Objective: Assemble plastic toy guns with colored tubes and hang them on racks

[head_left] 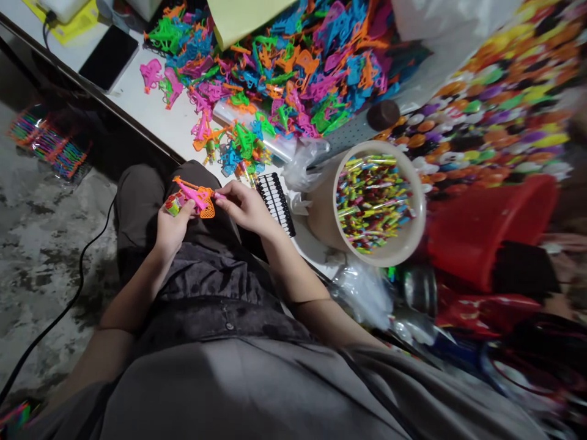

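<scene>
Over my lap, my left hand (173, 226) is closed around a pink and orange plastic toy (195, 194), which has a perforated orange flap (208, 209). A small red and green wrapped piece (173, 204) shows by the left fingers. My right hand (246, 206) pinches at the toy's right end, with a bit of pink at its fingertips; exactly what it grips is too small to tell. Close to both hands, on the table edge, lie several similar toys (245, 142) in green, orange and blue. A black and white strip of small pieces (276, 205) sits just beyond my right hand.
A large heap of colourful plastic toys (293, 67) covers the white table (177, 131). Right of it stands a cream bucket (316, 211) of wrapped sticks. A phone (109, 58) lies at left. Farther right are a red bucket (468, 229) and many colourful round pieces (495, 110).
</scene>
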Available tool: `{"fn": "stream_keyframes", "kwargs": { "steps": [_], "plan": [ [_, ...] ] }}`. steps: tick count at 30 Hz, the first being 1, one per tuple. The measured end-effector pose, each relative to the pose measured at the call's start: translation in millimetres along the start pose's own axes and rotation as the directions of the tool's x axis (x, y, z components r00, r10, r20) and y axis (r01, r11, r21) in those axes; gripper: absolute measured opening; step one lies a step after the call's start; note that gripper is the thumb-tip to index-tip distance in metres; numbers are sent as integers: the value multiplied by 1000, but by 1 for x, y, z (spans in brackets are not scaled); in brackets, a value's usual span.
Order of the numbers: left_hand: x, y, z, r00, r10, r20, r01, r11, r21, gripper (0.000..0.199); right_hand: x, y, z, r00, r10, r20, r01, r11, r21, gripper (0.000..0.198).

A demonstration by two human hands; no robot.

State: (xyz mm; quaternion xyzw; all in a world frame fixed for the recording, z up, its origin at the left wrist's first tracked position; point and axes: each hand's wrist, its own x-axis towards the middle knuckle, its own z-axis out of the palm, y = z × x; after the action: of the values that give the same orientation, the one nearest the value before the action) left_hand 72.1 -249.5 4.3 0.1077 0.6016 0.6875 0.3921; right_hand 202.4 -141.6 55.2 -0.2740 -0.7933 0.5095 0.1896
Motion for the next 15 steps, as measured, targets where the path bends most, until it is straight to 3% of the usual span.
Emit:
{"fn": "stream_keyframes", "kwargs": {
  "steps": [5,9,13,15],
  "plan": [
    [13,6,-5,998,22,58,-17,996,-84,46,31,0,2,999,-35,-11,34,999,-27,34],
    [30,13,-15,995,65,74,-50,982,-182,56,102,14,-6,998,-61,14,63,969,-239,30],
    [44,14,-34,988,149,-29,-151,975,-165,53,186,35,-11,999,22,-47,-42,881,-471,18],
    [50,13,-44,978,198,-68,-205,971,-121,49,207,38,-7,995,32,-99,-80,841,-536,19]
  ]
}}
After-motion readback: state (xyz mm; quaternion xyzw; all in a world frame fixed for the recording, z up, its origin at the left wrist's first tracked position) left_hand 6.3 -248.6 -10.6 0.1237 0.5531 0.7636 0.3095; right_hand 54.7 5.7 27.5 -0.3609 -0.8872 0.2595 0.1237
